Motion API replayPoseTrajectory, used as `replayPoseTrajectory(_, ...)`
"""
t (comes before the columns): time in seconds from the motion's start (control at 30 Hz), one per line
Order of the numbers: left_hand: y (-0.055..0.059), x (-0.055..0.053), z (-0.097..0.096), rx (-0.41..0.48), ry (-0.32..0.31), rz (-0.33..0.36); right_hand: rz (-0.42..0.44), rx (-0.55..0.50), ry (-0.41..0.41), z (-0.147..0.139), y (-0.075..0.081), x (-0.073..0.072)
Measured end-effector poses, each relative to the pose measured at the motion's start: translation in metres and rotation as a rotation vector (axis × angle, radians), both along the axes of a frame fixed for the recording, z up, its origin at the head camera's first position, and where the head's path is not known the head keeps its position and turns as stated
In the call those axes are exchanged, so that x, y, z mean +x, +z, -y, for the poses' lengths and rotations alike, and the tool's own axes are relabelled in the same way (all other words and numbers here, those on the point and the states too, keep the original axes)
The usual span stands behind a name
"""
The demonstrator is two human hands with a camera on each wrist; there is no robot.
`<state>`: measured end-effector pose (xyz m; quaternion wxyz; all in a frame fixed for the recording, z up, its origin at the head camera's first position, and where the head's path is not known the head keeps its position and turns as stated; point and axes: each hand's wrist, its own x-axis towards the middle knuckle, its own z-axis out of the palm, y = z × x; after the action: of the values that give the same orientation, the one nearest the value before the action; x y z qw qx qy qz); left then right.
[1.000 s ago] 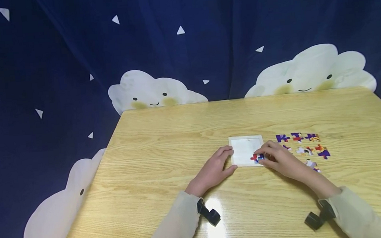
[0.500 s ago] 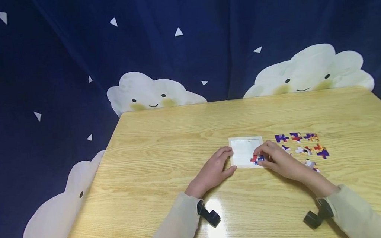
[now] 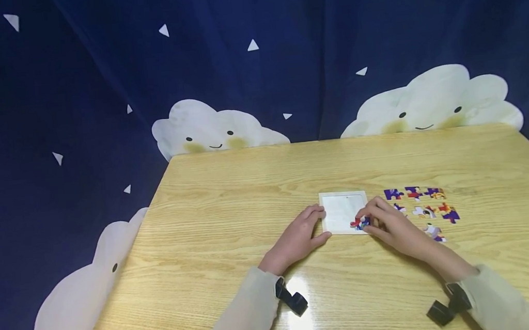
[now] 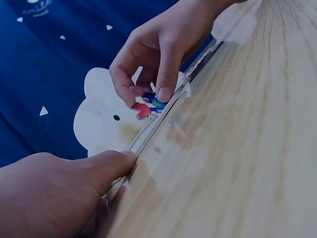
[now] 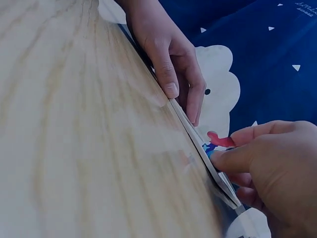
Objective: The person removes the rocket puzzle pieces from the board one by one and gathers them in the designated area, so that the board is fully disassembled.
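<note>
A shallow white puzzle frame (image 3: 340, 205) lies on the table. My left hand (image 3: 297, 236) holds its left side, the thumb at the near left corner and the fingers farther up the edge. Over the frame's near right corner, my right hand (image 3: 397, 227) pinches a red and blue jigsaw piece (image 3: 355, 224) between thumb and fingers. In the left wrist view the piece (image 4: 143, 110) stands tilted, close over the rim. The right wrist view shows its red knob (image 5: 219, 139) sticking out past the fingertips; the rest is partly hidden by the fingers.
Several loose jigsaw pieces (image 3: 424, 212) lie in loose rows right of the frame, some close behind the right hand. The wooden table (image 3: 229, 188) ends at a dark blue curtain (image 3: 218, 49) with white clouds. A black wrist camera (image 3: 447, 306) sits at the right cuff.
The right fingers have shifted slightly over the jigsaw piece, covering more of it, and the piece has turned a little at the same corner. The left hand stays on the frame.
</note>
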<state>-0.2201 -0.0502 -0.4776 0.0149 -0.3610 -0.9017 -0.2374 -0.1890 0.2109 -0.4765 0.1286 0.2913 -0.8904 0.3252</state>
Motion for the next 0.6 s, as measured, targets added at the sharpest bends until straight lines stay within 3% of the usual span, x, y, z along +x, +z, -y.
replayPoseTrajectory(0.27,-0.0002,0.0003,0.0002,-0.004,-0.002,-0.004,-0.062,-0.04,-0.004,-0.0008,-0.002,0.0028)
replayPoseTrajectory(0.6,-0.0008,-0.0001,-0.0002,0.005,-0.006,0.002,0.04,-0.129,-0.076,0.0016,-0.0014,0.0005)
